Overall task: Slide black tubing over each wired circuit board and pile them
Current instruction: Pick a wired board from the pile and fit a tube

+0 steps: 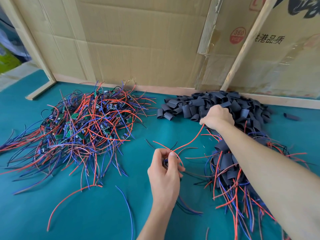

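Here, on a teal worktop [107, 213], the left hand [164, 174] pinches a small wired circuit board [165, 161], its red wires fanning outward, while the right hand [217, 116] reaches into a heap of black tubing pieces [194, 104], fingers curled among them. Unsleeved boards [83, 122] lie tangled at left; finished ones [226, 167] pile at right.

Your left hand [165, 172] and right hand [217, 117] are bare: no gloves, rings or watch visible. Both forearms enter from the lower right of the frame uncovered, no sleeve in view up to the edge.
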Motion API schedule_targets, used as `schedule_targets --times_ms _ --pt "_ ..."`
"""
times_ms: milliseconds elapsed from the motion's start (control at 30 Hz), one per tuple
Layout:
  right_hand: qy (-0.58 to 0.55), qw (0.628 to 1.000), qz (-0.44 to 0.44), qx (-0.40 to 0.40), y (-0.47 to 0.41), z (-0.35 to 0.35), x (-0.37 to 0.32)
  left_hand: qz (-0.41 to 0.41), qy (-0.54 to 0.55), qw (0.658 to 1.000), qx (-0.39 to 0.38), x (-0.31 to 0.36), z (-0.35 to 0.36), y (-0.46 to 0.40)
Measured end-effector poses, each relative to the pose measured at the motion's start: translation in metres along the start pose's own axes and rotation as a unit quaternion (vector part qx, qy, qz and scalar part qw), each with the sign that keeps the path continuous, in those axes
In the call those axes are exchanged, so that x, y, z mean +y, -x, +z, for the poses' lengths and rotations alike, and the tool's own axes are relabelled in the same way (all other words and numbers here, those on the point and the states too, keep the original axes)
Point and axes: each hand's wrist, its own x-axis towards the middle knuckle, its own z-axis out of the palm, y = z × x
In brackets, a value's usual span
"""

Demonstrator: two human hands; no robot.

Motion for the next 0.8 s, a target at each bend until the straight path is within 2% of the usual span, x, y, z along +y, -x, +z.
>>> schedule_targets --times_ms 67,133,233,333,400,600,800 --pt "-0.059 0.998 -0.010 0.022 0.003 -0.011 -0.001 0.002 -0.003 1.000 0.002 -0.001 -0.001 0.000" --pt "-0.198 0.979 -0.017 0.050 0.013 -0.022 0.004 0.002 -0.001 1.000 0.003 -0.001 -0.001 0.000" --pt "-0.453 0.890 -0.046 0.017 0.045 -0.035 0.019 0.002 0.000 1.000 0.001 -0.002 -0.001 -0.001" --pt "-0.606 0.790 -0.062 -0.071 0.080 -0.044 0.032 0.005 -0.003 1.000 0.001 -0.003 -0.001 -0.001" --pt "-0.635 0.764 -0.068 -0.089 0.094 -0.044 0.033 0.008 -0.005 1.000 0.002 -0.002 -0.001 -0.001" --pt "-0.617 0.778 -0.077 -0.090 0.120 -0.034 0.027 0.014 -0.008 1.000 0.000 0.000 -0.002 0.000" --pt "-0.651 0.744 -0.042 -0.146 0.153 0.007 0.020 0.019 -0.005 1.000 -0.022 0.001 -0.003 0.000"
